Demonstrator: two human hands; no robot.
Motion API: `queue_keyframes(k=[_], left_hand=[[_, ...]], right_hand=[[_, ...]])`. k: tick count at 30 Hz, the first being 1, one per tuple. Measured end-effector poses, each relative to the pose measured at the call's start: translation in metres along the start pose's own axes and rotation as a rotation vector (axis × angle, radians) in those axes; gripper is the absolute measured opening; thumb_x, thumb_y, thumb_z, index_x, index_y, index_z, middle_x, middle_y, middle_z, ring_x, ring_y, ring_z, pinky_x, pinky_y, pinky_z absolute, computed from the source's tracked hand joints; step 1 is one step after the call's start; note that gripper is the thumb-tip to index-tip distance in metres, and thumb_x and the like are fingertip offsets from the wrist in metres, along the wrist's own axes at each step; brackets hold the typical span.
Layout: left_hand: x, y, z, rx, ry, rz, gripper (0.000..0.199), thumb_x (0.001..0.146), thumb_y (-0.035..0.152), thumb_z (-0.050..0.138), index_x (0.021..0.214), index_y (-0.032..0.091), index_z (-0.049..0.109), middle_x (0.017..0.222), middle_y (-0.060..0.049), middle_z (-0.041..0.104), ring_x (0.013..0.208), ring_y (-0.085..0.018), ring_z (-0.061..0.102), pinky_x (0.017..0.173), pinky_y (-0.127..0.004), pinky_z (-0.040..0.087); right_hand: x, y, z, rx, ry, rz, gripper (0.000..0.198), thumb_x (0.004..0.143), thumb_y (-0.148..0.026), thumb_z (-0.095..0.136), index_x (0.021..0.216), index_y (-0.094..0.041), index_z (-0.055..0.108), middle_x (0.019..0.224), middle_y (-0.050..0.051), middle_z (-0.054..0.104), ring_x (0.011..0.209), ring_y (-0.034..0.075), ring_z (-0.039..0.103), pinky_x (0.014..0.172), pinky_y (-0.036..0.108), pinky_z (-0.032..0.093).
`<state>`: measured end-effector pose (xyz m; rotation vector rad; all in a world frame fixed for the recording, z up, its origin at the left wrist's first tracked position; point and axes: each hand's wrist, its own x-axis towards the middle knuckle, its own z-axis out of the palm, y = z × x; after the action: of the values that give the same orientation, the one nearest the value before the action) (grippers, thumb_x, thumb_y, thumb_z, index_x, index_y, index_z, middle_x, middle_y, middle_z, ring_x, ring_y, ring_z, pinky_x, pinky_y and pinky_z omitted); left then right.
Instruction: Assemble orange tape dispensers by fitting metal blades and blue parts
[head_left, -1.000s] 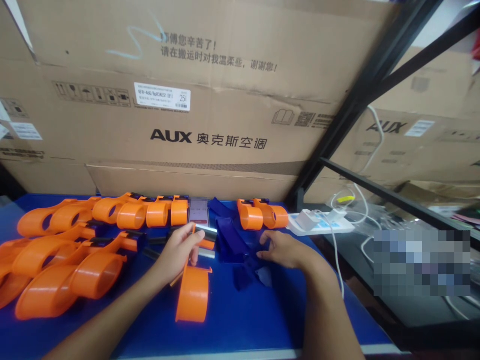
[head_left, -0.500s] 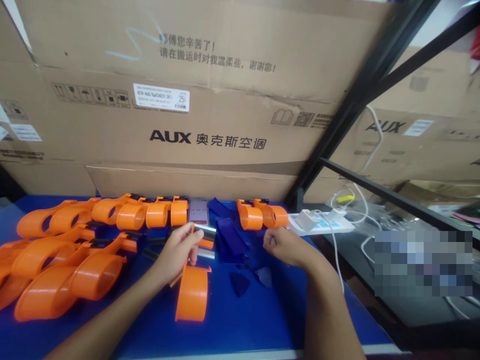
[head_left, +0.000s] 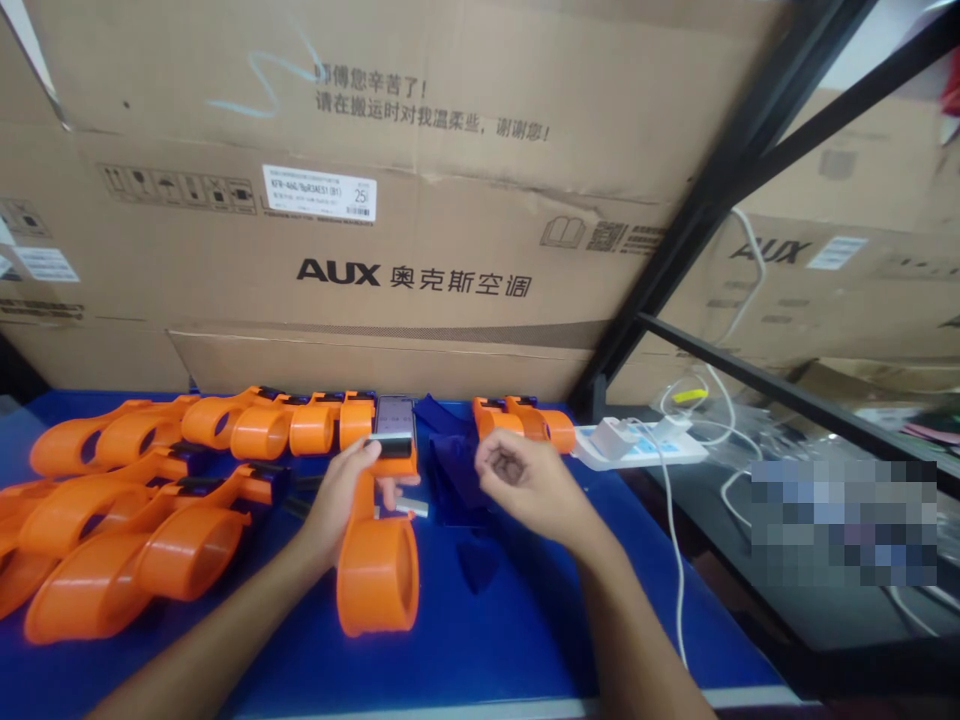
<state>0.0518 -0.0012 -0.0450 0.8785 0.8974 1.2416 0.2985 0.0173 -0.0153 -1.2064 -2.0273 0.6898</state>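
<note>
My left hand [head_left: 341, 500] is closed around an orange plastic tape dispenser [head_left: 377, 575]. The ring of this dispenser hangs downward and its dark strip [head_left: 394, 447] faces up near my thumb. To the right, my right hand [head_left: 525, 485] hovers over the blue table with its fingers curled together; whatever lies inside them, if anything, is hidden. Behind that hand stand more orange tape dispensers [head_left: 559, 430]. A small silvery metal piece [head_left: 412, 508] shows just past my left fingers. Dark blue pieces [head_left: 454, 470] lie between my hands, and another dark piece [head_left: 478, 565] sits nearer.
Rows of orange tape dispensers [head_left: 195, 550] fill the table's left side. A phone [head_left: 395, 415] rests at the back, by large cardboard boxes [head_left: 412, 230]. On the right are a white power strip [head_left: 652, 445], cables [head_left: 675, 560] and a black metal frame [head_left: 675, 230].
The held tape dispenser has turned, so its ring and dark strip face me more. My right hand has moved left, toward it, and now covers part of the dispensers behind.
</note>
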Motion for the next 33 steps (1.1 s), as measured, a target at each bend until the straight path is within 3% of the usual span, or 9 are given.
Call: queue_keyframes(k=[3,6,13,17,22,24,27,29,33], left_hand=[[0.001,0.003,0.001,-0.026,0.038,-0.034,0.040,0.083,0.057,0.063,0.073,0.018,0.063,0.052,-0.006,0.061,0.073,-0.025,0.070,0.063,-0.030,0.054],[0.002,0.001,-0.001,-0.027,0.025,-0.049,0.042,0.081,0.058,0.066,0.068,0.018,0.062,0.053,-0.005,0.062,0.062,-0.022,0.066,0.060,-0.030,0.054],[0.003,-0.004,-0.007,-0.069,0.008,0.002,0.040,0.083,0.055,0.065,0.074,0.016,0.067,0.058,-0.006,0.065,0.063,-0.023,0.066,0.056,-0.030,0.051],[0.006,-0.003,-0.008,-0.065,0.006,0.059,0.048,0.086,0.055,0.061,0.061,0.014,0.066,0.063,-0.010,0.067,0.064,-0.020,0.064,0.060,-0.028,0.052],[0.004,0.002,-0.008,-0.079,0.042,0.054,0.045,0.087,0.054,0.059,0.067,0.015,0.068,0.056,-0.007,0.064,0.058,-0.019,0.062,0.058,-0.029,0.052],[0.002,0.001,-0.008,-0.076,0.036,0.051,0.040,0.087,0.053,0.061,0.076,0.015,0.068,0.056,-0.006,0.065,0.061,-0.021,0.064,0.057,-0.029,0.052],[0.001,-0.003,-0.008,-0.048,-0.029,0.064,0.037,0.087,0.052,0.063,0.087,0.015,0.069,0.057,-0.005,0.065,0.066,-0.023,0.067,0.060,-0.030,0.053],[0.001,-0.005,-0.008,-0.032,-0.056,0.081,0.036,0.088,0.050,0.062,0.091,0.015,0.068,0.057,-0.005,0.065,0.067,-0.023,0.068,0.065,-0.031,0.055],[0.002,-0.007,-0.008,-0.032,-0.045,0.085,0.035,0.091,0.048,0.060,0.098,0.015,0.067,0.058,-0.005,0.066,0.072,-0.026,0.070,0.065,-0.033,0.056]], right_hand=[[0.002,-0.015,0.028,-0.012,-0.057,-0.111,0.007,0.089,-0.020,0.055,0.083,-0.022,0.059,0.062,-0.004,0.051,0.055,0.012,0.046,0.054,0.023,0.036],[0.003,-0.022,0.047,-0.024,-0.071,-0.212,0.008,0.091,-0.020,0.055,0.085,-0.022,0.060,0.066,-0.003,0.055,0.057,0.012,0.048,0.056,0.024,0.036],[0.002,-0.022,0.061,0.051,0.024,-0.268,0.014,0.099,-0.031,0.056,0.095,-0.021,0.066,0.082,0.003,0.065,0.065,0.014,0.056,0.060,0.025,0.044],[0.000,-0.023,0.067,0.147,0.053,-0.302,0.018,0.100,-0.035,0.056,0.107,-0.022,0.068,0.092,0.005,0.068,0.072,0.016,0.060,0.066,0.028,0.048],[0.004,-0.018,0.078,0.363,0.213,-0.143,0.026,0.100,-0.039,0.057,0.120,-0.022,0.060,0.095,0.005,0.068,0.082,0.018,0.066,0.073,0.029,0.053],[0.006,-0.016,0.080,0.406,0.178,-0.091,0.030,0.100,-0.042,0.058,0.123,-0.023,0.060,0.098,0.005,0.069,0.086,0.018,0.067,0.077,0.030,0.054],[0.007,-0.015,0.079,0.421,0.047,-0.093,0.026,0.101,-0.044,0.055,0.107,-0.021,0.067,0.097,0.005,0.071,0.088,0.019,0.067,0.079,0.030,0.054],[0.008,-0.016,0.078,0.401,0.036,-0.099,0.029,0.101,-0.045,0.054,0.094,-0.020,0.068,0.090,0.004,0.069,0.084,0.019,0.066,0.076,0.029,0.054],[0.008,-0.016,0.075,0.317,0.226,-0.098,0.029,0.097,-0.042,0.060,0.081,-0.019,0.066,0.078,0.003,0.061,0.071,0.015,0.058,0.063,0.026,0.049]])
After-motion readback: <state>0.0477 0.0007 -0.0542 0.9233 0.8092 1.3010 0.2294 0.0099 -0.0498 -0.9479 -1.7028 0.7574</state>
